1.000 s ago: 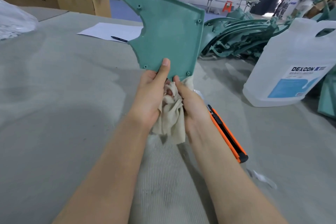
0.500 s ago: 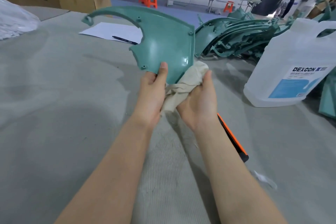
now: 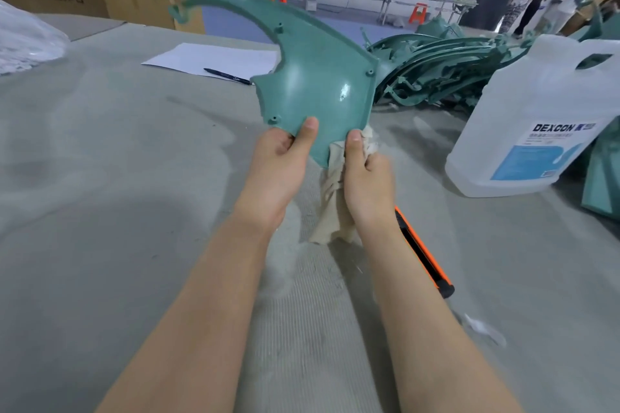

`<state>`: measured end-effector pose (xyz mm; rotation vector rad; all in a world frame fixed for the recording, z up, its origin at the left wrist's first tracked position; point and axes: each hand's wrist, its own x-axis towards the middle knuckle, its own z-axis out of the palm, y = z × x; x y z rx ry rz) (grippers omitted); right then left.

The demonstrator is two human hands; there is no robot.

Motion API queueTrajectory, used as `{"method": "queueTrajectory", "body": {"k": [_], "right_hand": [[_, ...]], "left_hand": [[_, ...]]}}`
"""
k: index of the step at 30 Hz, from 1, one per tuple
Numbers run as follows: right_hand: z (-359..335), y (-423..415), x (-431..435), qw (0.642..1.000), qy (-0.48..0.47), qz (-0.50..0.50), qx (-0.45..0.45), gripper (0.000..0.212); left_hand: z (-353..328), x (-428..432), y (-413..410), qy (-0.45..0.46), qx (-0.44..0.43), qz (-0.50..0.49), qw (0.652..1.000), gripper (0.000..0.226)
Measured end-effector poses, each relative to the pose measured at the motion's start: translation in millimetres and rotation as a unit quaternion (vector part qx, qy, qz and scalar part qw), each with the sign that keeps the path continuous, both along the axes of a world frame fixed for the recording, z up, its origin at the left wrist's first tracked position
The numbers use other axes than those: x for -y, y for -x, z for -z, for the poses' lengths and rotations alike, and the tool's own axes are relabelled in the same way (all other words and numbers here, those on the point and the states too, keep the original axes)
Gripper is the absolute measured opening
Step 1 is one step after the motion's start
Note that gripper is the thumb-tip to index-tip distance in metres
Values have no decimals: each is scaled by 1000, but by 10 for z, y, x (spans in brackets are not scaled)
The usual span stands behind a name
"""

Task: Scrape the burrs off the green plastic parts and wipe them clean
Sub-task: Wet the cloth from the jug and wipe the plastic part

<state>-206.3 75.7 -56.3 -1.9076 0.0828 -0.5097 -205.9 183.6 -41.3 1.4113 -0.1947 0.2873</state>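
Two bare hands hold a curved green plastic part [image 3: 315, 84] upright above the grey counter [image 3: 100, 178]. Left hand [image 3: 285, 164] pinches its lower edge; right hand [image 3: 365, 174] grips a beige cloth [image 3: 330, 208] against it. That narrow pinch could slip under wiping pressure, dropping the part.

Hidden, cropped, blurred bits

Left hand [image 3: 280, 166] fingers sit behind green part [image 3: 315, 84], only thumb shows; right hand [image 3: 367, 178] fingers blurred, buried in cloth [image 3: 330, 201]. Part's lower right corner covered by cloth. Orange knife [image 3: 424, 253] upper end behind right forearm. White jug [image 3: 533, 131] cut by right frame edge, small label text unreadable. Plastic bag [image 3: 23, 40] cropped upper left. Green parts pile [image 3: 446, 74] tangled, pieces not separable. Both forearms run off bottom edge.
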Motion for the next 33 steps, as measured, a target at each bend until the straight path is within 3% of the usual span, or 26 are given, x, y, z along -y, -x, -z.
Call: {"method": "queueTrajectory", "body": {"k": [5, 8, 10, 12, 15, 17, 21, 23, 26, 28, 29, 30, 33], "right_hand": [[-71, -43, 103, 985, -170, 37, 3, 34], [-105, -57, 270, 950, -310, 28, -20, 21], [-117, -48, 326, 929, -368, -11, -26, 14], [-108, -34, 305, 934, -353, -42, -24, 12], [-74, -49, 231, 976, -216, -36, 7, 16], [-60, -55, 239, 992, -122, -6, 26, 24], [-26, -77, 319, 999, -37, 29, 23, 42], [-27, -77, 365, 996, -54, 66, 8, 44], [-103, -78, 550, 964, -234, 129, -15, 41], [-146, -41, 643, 937, -346, 40, -14, 65], [-168, -4, 614, 935, -353, -22, -10, 58], [-173, 44, 544, 947, -312, -79, -12, 56], [-121, 68, 326, 989, 6, -143, -27, 74]], "left_hand": [[26, -44, 33, -103, 13, 0, 995, 16], [56, -56, 28, -163, -21, 68, 984, 37], [54, -29, 37, -155, -43, 75, 984, 33], [44, -1, 40, -77, -67, 43, 994, 20], [35, -34, 27, 101, -105, 62, 987, 12], [26, -83, 31, 123, -117, 72, 983, 12], [18, -134, 23, 121, -123, 81, 982, 10], [22, -161, 14, 126, -122, 96, 980, 10], [26, -237, 0, 121, -115, 112, 980, 11], [33, -251, -3, 99, -113, 116, 982, 11], [36, -232, 1, 82, -113, 120, 983, 11], [44, -206, 6, 65, -111, 123, 984, 11], [58, -184, 25, 16, -97, 129, 987, 13]]}}
